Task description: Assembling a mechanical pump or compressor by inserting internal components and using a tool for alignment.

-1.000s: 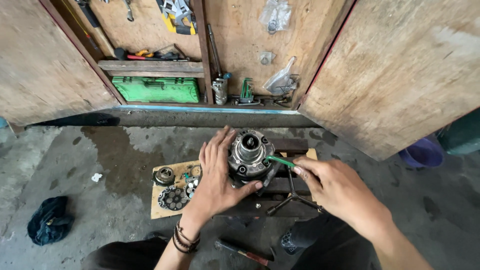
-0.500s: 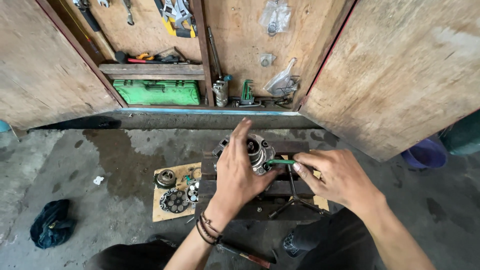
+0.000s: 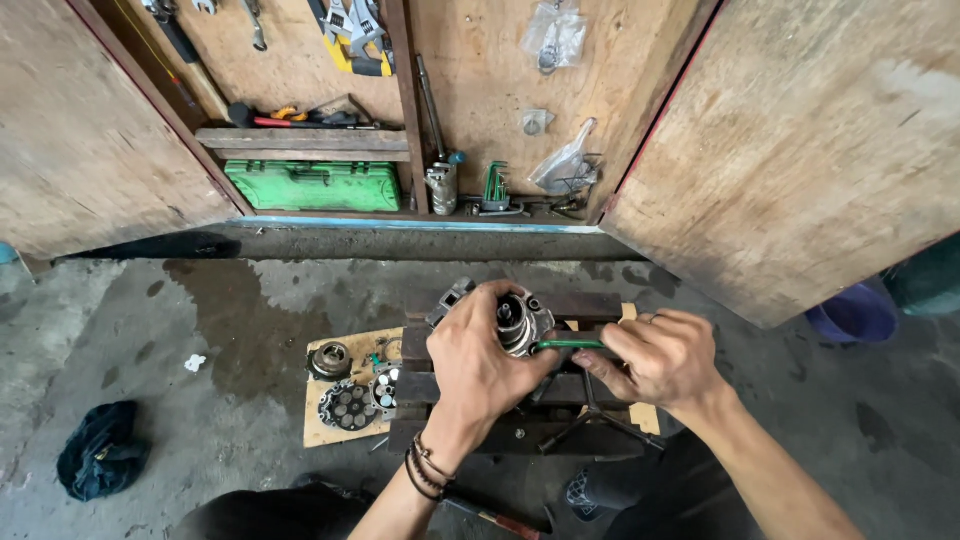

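Observation:
A round metal machine part (image 3: 517, 318) rests on a dark wooden block (image 3: 590, 302) on the concrete floor. My left hand (image 3: 482, 362) is wrapped over the part from the near side and grips it. My right hand (image 3: 662, 355) is closed on a green-handled hex key (image 3: 566, 344) whose tip points left into the part. Dark bracelets circle my left wrist. The lower side of the part is hidden under my left palm.
Loose round metal parts (image 3: 347, 402) lie on a cardboard sheet (image 3: 318, 432) left of the block. A dark rag (image 3: 99, 461) lies at the lower left. Behind stands an open wooden tool cabinet with a green case (image 3: 312, 186). A purple tub (image 3: 853, 313) sits at the right.
My left hand has shifted from lying flat with spread fingers to curling tightly around the metal part. My right hand has stayed on the green key near the part.

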